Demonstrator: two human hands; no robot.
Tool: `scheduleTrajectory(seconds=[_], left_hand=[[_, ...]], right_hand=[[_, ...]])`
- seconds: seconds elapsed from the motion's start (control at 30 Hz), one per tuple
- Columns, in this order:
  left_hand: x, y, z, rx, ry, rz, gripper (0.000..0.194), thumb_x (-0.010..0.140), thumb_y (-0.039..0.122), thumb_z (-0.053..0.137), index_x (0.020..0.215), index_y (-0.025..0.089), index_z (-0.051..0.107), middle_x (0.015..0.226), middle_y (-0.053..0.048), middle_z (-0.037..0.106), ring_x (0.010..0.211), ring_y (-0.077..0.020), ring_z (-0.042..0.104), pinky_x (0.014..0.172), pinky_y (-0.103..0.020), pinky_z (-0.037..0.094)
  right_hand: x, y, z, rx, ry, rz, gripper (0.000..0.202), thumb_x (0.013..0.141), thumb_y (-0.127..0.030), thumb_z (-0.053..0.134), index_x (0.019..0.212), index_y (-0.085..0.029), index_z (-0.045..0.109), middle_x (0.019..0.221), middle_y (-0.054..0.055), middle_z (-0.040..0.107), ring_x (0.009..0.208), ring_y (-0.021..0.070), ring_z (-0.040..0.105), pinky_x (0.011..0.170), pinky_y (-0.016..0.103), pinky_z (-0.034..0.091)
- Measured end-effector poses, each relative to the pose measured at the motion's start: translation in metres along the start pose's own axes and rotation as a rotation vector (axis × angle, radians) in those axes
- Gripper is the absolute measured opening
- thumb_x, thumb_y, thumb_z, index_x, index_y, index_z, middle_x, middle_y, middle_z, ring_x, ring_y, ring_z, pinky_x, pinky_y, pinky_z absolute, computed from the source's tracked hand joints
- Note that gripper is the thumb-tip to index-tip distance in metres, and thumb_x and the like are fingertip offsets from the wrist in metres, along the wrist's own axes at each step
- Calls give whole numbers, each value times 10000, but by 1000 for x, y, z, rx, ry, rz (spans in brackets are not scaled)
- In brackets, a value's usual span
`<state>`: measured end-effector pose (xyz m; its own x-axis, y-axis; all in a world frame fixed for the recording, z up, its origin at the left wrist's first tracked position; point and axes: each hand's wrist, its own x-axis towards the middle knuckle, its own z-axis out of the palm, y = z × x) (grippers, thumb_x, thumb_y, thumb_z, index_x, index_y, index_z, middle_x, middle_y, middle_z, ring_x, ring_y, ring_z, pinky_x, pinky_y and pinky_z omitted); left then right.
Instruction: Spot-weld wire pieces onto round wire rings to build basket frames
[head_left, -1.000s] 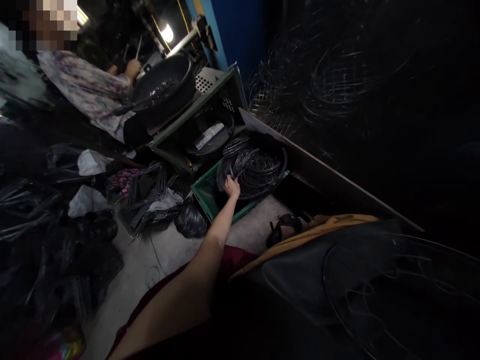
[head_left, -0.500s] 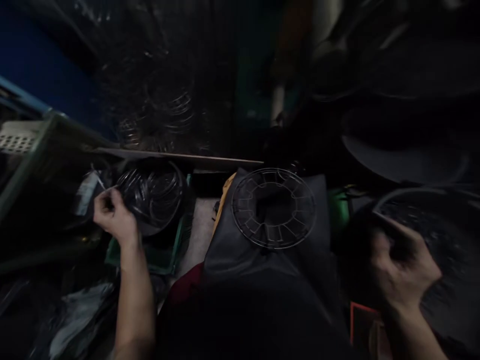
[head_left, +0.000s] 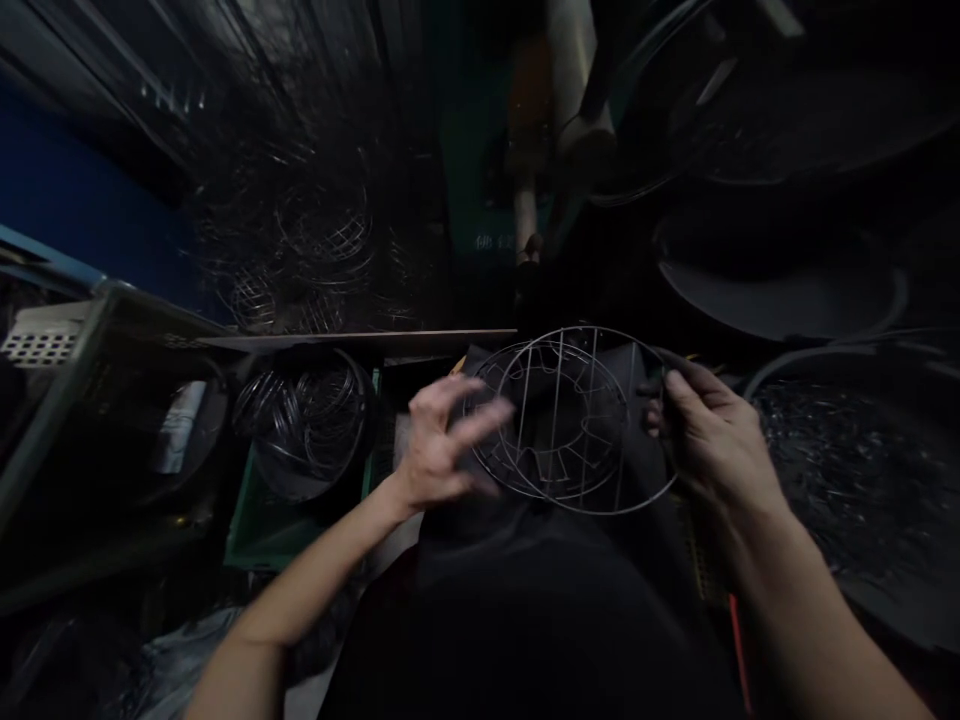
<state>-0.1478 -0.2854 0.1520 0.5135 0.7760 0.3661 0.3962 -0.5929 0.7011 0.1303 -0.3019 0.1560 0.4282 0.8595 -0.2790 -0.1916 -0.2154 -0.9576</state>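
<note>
A round wire grid [head_left: 562, 420] with a few straight parallel bars hangs over my lap, its right rim pinched in my right hand [head_left: 716, 440]. Beneath it, partly covered, lies a round wire frame [head_left: 480, 455] with an inner ring of looped wires, resting on dark cloth [head_left: 540, 570] over my lap. My left hand [head_left: 454, 440], somewhat blurred, is at the left side of the two wire pieces with its fingers spread. Nothing shows in that hand; whether its fingertips touch the wire, I cannot tell.
To the left, a dark round tub [head_left: 364, 410] holds coiled wire rings above a green crate [head_left: 251, 530]. A large basin [head_left: 780, 365] of small dark metal pieces stands at right. Round wire grids [head_left: 330, 230] are piled behind a thin board edge [head_left: 375, 338].
My left hand has come from the left tub toward the wire frame. My right hand has left the basin side and now holds the wire grid over my lap.
</note>
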Motion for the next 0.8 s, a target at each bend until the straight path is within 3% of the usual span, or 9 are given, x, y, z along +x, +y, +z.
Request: scheduleTrajectory(seconds=[0.1, 0.23, 0.33, 0.43, 0.6, 0.8], left_hand=[[11, -6, -13, -221, 122, -360, 508, 887, 512, 543, 1325, 253, 538, 1032, -66, 669, 987, -202, 628, 917, -356, 511], [30, -3, 0, -449, 96, -565, 492, 915, 420, 525, 1345, 181, 537, 822, -34, 706, 744, -165, 660, 771, -328, 562], [39, -10, 16, -292, 186, -523, 370, 929, 329, 506, 1275, 246, 610, 1033, -33, 730, 953, -193, 686, 911, -350, 551], [43, -29, 32, -70, 148, -447, 326, 929, 260, 505, 1220, 237, 651, 1136, -37, 712, 1080, -203, 661, 1024, -357, 502], [39, -58, 54, 107, 31, -345, 348, 945, 278, 510, 1263, 182, 614, 1109, -72, 704, 1111, -202, 637, 1056, -358, 479], [27, -63, 59, 56, 40, -328, 368, 949, 334, 505, 1297, 243, 583, 1130, -56, 669, 1112, -194, 617, 1015, -348, 493]], right_hand=[[11, 10, 2, -23, -24, -1, 454, 784, -435, 690, 1186, -235, 621, 724, -4, 597, 500, 88, 512, 435, 196, 448], [13, -2, 20, -375, -19, -159, 384, 842, -411, 581, 1172, -225, 636, 826, 33, 638, 612, 140, 587, 553, 274, 528], [9, -6, 21, -733, 48, -351, 329, 849, -371, 519, 1081, -208, 685, 905, 74, 660, 745, 184, 618, 689, 327, 541], [9, 8, 7, -947, 101, -472, 374, 866, -378, 469, 1098, -192, 695, 909, 93, 648, 774, 206, 611, 783, 378, 519], [3, 25, -6, -1053, 92, -479, 419, 896, -401, 424, 1136, -190, 695, 902, 113, 616, 799, 228, 609, 788, 390, 516], [-15, 36, -27, -1086, -13, -422, 474, 930, -437, 397, 1278, -209, 623, 955, 114, 586, 877, 246, 615, 831, 416, 515]])
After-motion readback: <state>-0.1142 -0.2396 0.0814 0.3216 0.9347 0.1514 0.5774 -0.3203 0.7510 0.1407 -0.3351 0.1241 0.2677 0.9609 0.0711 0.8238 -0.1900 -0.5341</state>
